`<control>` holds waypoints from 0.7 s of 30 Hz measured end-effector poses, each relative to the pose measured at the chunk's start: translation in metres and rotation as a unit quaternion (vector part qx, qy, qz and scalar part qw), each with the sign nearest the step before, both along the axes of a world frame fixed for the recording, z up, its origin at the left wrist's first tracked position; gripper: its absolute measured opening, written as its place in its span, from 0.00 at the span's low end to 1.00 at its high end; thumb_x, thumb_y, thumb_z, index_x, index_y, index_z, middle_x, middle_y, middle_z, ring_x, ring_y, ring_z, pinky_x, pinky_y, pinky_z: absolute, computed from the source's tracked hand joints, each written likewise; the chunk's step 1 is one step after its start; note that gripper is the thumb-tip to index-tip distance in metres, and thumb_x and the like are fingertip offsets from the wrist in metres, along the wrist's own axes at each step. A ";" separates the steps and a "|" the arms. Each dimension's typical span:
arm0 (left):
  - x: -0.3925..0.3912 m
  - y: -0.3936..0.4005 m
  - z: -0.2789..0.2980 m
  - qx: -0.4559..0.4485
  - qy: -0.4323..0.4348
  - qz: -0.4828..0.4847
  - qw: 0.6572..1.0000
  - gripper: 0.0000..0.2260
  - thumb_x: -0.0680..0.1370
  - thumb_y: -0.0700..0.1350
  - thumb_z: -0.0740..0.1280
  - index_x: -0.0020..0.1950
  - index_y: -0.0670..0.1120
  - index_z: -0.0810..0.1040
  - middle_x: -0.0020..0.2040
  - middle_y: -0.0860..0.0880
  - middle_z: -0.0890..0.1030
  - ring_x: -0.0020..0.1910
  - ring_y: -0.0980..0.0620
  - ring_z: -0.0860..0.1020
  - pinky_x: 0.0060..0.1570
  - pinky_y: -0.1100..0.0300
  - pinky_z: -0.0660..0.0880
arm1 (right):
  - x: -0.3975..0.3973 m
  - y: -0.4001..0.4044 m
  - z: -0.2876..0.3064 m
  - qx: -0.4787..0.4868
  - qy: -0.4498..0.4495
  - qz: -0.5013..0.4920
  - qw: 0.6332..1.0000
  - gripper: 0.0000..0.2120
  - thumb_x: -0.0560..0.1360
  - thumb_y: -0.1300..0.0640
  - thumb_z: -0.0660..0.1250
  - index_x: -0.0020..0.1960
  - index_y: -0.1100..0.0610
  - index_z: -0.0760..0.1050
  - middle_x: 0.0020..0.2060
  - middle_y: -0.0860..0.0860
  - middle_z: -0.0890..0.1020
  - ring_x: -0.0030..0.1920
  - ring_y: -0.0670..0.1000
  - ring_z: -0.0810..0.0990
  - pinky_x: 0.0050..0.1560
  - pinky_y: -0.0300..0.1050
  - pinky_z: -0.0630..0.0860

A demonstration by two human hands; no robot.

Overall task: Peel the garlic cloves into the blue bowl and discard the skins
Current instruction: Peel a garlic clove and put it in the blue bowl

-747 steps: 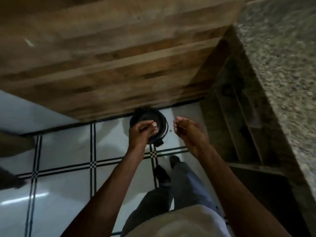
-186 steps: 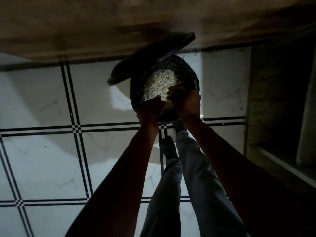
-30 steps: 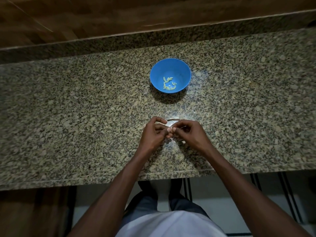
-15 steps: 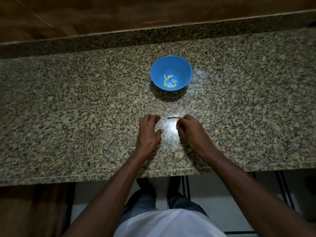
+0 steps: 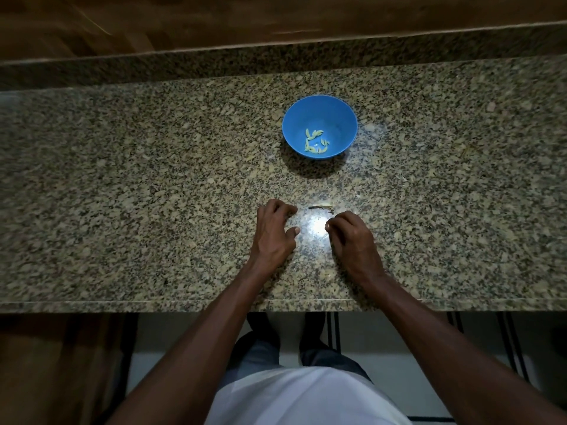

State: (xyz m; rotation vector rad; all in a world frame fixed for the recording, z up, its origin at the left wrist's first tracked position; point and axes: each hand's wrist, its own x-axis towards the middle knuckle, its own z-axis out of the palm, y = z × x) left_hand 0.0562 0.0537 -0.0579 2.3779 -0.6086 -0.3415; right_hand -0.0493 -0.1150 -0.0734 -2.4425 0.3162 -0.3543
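Observation:
The blue bowl (image 5: 319, 118) stands on the granite counter (image 5: 122, 194) with several pale peeled garlic cloves (image 5: 316, 142) at its bottom. Nearer to me, a thin scrap of garlic (image 5: 320, 206) lies on the stone; I cannot tell whether it is skin or clove. My left hand (image 5: 274, 233) rests on the counter just left of the scrap, its fingers loosely curled and holding nothing. My right hand (image 5: 349, 237) rests just below and right of the scrap, fingers curled tight with thumb against forefinger. Nothing shows between them.
A bright glare spot (image 5: 314, 227) lies on the stone between my hands. The counter's front edge (image 5: 184, 302) runs just below my wrists. A raised granite lip (image 5: 276, 65) and wooden panel (image 5: 276, 16) close the far side. Tiled floor (image 5: 383, 363) shows beneath.
Earlier I was at a dark bin on the floor. A second ago my hands were joined, pinching something together; they have since parted and now rest on the counter.

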 end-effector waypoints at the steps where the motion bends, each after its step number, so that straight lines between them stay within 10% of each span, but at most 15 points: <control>1: 0.000 0.000 0.000 0.001 -0.001 0.000 1.000 0.16 0.77 0.41 0.73 0.65 0.44 0.78 0.60 0.50 0.72 0.64 0.52 0.65 0.60 0.59 0.70 | -0.001 0.000 -0.002 0.009 -0.001 -0.004 1.000 0.04 0.81 0.64 0.70 0.53 0.64 0.81 0.47 0.56 0.79 0.48 0.55 0.78 0.48 0.43 0.73; 12: -0.004 -0.005 0.011 -0.025 0.023 0.009 0.999 0.15 0.76 0.41 0.74 0.62 0.46 0.79 0.57 0.53 0.75 0.60 0.53 0.71 0.59 0.57 0.76 | 0.002 -0.003 0.013 0.141 0.019 -0.083 0.986 0.04 0.79 0.61 0.73 0.50 0.60 0.86 0.44 0.50 0.84 0.42 0.46 0.82 0.44 0.41 0.80; 16: -0.015 -0.013 0.031 -0.142 0.097 0.020 0.985 0.11 0.77 0.38 0.75 0.58 0.42 0.82 0.53 0.47 0.82 0.47 0.60 0.81 0.41 0.71 0.77 | 0.006 -0.007 0.038 0.440 0.066 -0.182 0.877 0.06 0.78 0.56 0.76 0.51 0.58 0.87 0.39 0.55 0.88 0.41 0.54 0.87 0.46 0.53 0.85; 21: -0.021 -0.019 0.034 -0.185 0.096 0.030 0.978 0.07 0.77 0.40 0.75 0.55 0.46 0.85 0.48 0.57 0.85 0.47 0.63 0.83 0.45 0.70 0.78 | 0.004 0.004 0.052 0.518 0.078 -0.139 0.840 0.08 0.79 0.55 0.75 0.51 0.59 0.87 0.42 0.56 0.88 0.43 0.52 0.86 0.45 0.48 0.82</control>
